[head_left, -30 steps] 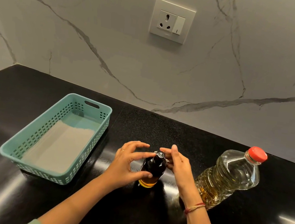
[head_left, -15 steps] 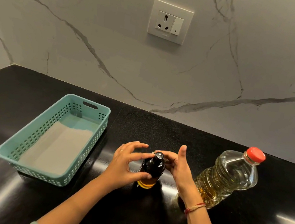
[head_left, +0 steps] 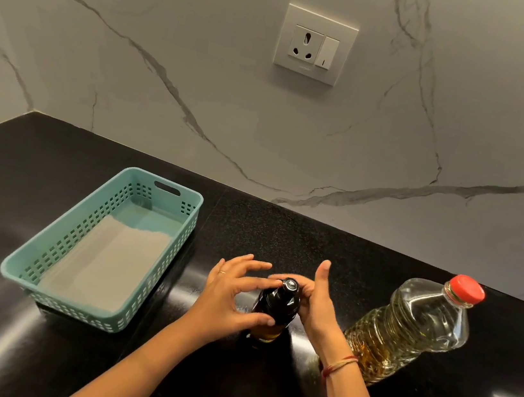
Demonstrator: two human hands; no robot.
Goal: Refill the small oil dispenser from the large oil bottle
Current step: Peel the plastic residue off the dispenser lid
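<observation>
The small oil dispenser, a dark glass bottle with a little yellow oil at its bottom, stands upright on the black counter. My left hand grips its body from the left. My right hand has its fingers round the dispenser's neck and black top, thumb raised. The large oil bottle, clear plastic and partly full of yellow oil, stands just right of my right wrist with its red cap on.
A teal perforated plastic basket with a pale liner sits on the counter to the left. Behind runs a white marble backsplash with a wall socket. The black counter extends left and right.
My right thumb has lifted off the dispenser's top and now points up while the fingers stay on the neck. The left hand and both bottles have stayed put.
</observation>
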